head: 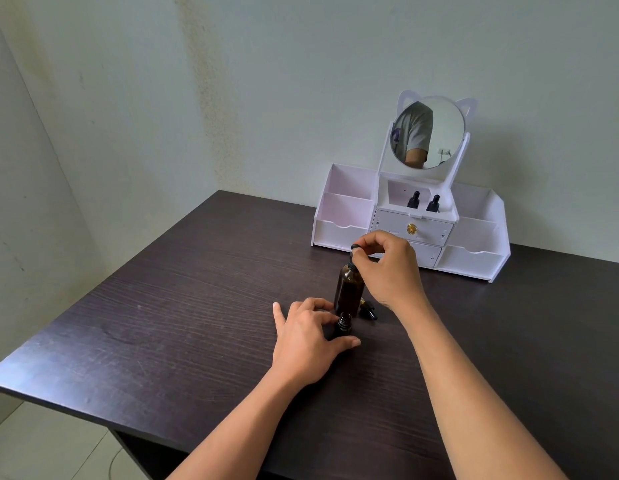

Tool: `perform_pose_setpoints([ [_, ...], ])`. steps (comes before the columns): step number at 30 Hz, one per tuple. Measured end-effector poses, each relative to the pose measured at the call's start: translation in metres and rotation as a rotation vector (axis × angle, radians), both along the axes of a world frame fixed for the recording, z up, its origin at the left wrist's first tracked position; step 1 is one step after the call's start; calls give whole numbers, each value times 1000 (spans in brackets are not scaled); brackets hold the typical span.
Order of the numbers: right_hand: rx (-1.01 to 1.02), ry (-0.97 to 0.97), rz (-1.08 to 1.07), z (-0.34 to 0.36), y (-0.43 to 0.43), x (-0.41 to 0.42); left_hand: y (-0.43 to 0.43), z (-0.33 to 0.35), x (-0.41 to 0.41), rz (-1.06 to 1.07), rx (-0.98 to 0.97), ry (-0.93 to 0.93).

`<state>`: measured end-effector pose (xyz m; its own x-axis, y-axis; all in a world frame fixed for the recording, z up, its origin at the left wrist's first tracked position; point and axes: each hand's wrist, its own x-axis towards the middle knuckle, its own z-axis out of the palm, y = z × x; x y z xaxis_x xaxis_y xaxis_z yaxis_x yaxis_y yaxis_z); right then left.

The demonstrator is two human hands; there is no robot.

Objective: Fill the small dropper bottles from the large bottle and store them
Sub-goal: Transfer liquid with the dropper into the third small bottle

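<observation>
Right hand (387,268) pinches black rubber dropper bulb (356,248); tall amber glass bottle (349,289) directly below. Left hand (308,337) grips small dark bottle (344,323). Lift straight; avoid drips.

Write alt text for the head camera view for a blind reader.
On a dark table, the right hand pinches the dropper top of a large amber bottle while the left hand holds a small open bottle before it. Behind, a white organizer stores two dropper bottles.

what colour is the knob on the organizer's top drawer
Gold. The knob stands out on the white organizer; the head view shows it best.
</observation>
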<state>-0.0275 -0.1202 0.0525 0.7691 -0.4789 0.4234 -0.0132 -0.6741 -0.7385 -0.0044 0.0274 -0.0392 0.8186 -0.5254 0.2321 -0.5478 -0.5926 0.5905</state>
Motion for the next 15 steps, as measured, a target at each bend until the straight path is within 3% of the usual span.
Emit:
perform_pose_setpoints([
  [15, 15, -3, -4, 1, -1, 2, 1, 1, 0, 11, -6, 5],
])
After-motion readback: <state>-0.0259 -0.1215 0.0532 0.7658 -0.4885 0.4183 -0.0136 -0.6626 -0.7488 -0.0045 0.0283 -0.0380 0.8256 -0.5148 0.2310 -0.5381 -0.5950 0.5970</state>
